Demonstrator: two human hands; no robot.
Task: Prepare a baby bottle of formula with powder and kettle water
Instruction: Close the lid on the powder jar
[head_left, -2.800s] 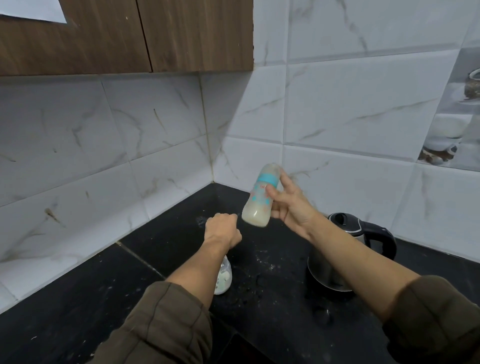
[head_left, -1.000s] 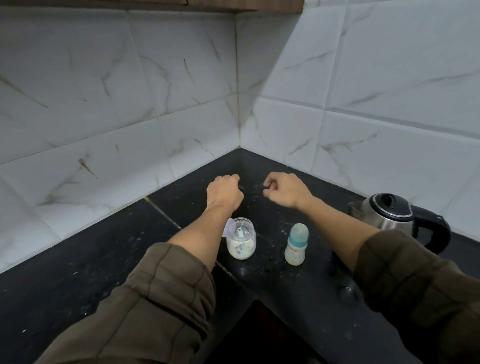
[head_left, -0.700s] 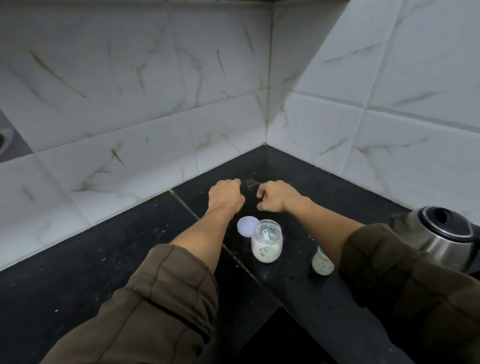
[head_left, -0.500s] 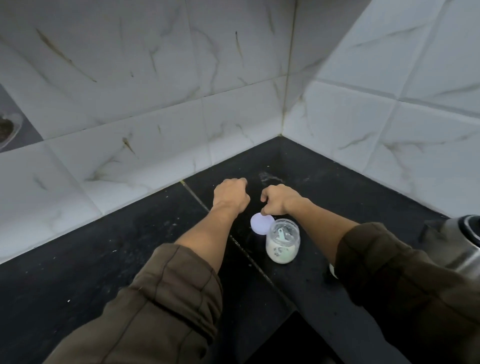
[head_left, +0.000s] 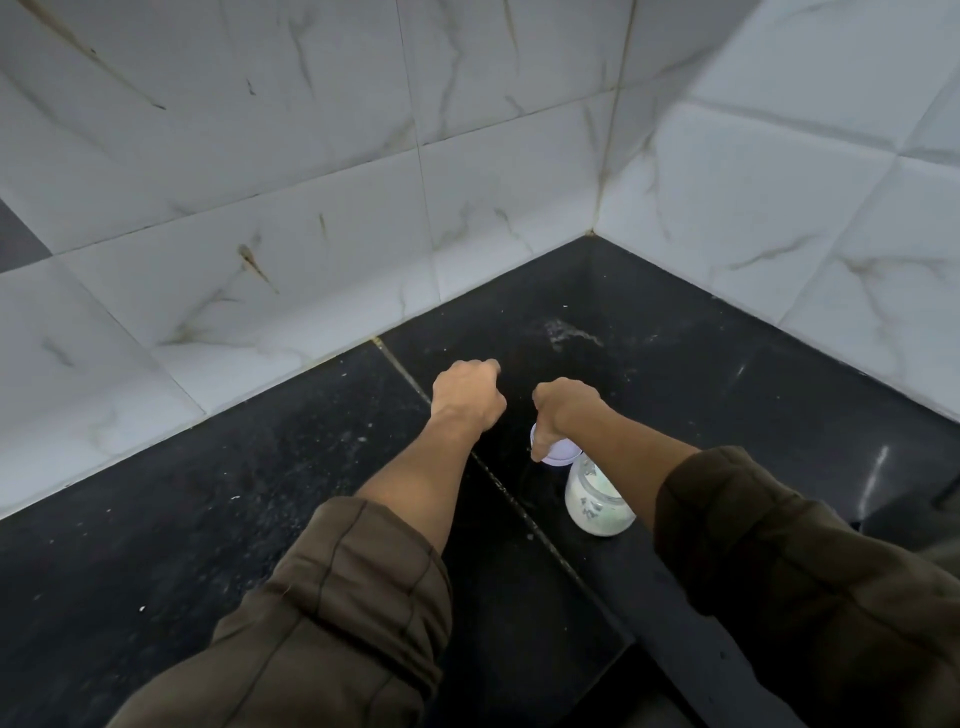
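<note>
White marble-look wall tiles (head_left: 322, 218) meet in a corner on the far right, above a black stone tabletop (head_left: 218, 519) speckled with pale dust (there is a whitish smear near the corner). A thin seam runs diagonally across the stone, from the foot of the wall towards the near edge.

Both forearms reach in from the near side, with olive-brown sleeves (head_left: 332, 613) pushed up to the elbow. The left hand (head_left: 467, 395) is over the tabletop left of centre, its fingers curled into a fist with nothing visible in it. Just to its right, the right hand (head_left: 563, 410) bends down at the wrist, and its fingers (head_left: 540, 441) curl over the left rim of a round pale lilac lid (head_left: 560, 453), gripping it. I cannot tell whether the lid is resting on the stone or lifted off it.

Just beside the lid, on its near right, an open clear jar (head_left: 597, 501) stands upright on the tabletop, partly filled with white formula powder. The right forearm covers its right side.
</note>
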